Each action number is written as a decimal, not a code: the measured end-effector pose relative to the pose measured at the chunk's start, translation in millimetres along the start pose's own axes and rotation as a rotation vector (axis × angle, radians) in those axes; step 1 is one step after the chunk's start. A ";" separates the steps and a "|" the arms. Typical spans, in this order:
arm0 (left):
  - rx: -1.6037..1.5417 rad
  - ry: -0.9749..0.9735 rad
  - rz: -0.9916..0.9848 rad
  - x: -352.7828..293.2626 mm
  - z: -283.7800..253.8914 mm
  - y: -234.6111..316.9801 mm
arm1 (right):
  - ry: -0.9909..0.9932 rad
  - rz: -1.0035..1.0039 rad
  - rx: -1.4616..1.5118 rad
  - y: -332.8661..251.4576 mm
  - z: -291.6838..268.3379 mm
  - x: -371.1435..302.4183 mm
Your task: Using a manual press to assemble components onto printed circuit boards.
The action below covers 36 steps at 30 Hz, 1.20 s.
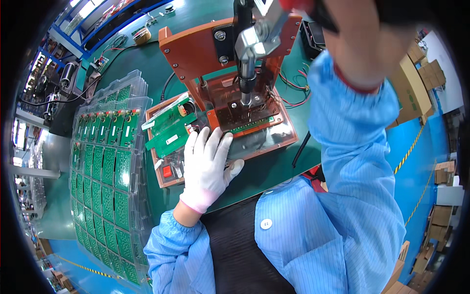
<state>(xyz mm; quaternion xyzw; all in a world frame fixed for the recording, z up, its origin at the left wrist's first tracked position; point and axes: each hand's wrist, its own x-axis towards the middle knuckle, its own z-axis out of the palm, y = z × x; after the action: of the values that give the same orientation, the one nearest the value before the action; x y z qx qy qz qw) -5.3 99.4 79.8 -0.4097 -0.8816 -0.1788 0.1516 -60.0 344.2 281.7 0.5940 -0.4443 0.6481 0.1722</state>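
My left hand (pixel 208 161), in a white glove, lies with its fingers stretched out and thumb apart on the front of an orange test press (pixel 193 54). Its fingertips are by the end of a green circuit board (pixel 169 139) resting on the press's base, left of the clamp. My right hand (pixel 355 44) is raised at the upper right, closed round the lever handle (pixel 296 4) of the metal toggle clamp (pixel 257 44); its fingers are partly cut off and blurred. Under the clamp, a dark pressing plate (pixel 245 111) sits low over a green board edge (pixel 252 126).
Stacked clear trays (pixel 147 105) of several green circuit boards stand at the left. A red button (pixel 167 171) is on the press base's front left. Loose wires (pixel 296 98) lie right of the press. Cardboard boxes (pixel 411 93) stand beyond my right arm.
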 end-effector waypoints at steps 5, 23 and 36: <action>-0.027 0.029 0.020 -5.5 -6.6 -5.2 | -0.256 0.123 -1.013 -18.9 36.8 -68.0; -0.098 0.409 -0.182 -104.8 10.8 -70.8 | 1.267 0.790 -0.025 82.6 -44.9 -269.3; -0.304 0.467 -0.416 -110.6 25.6 -72.3 | 1.219 0.805 -0.060 88.0 -47.1 -287.4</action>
<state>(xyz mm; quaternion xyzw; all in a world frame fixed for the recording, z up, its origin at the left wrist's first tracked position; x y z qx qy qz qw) 3.9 -6.6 -2.6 -0.1869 -0.8512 -0.4239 0.2467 -87.7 420.4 -11.5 -0.0864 -0.4709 0.8644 0.1536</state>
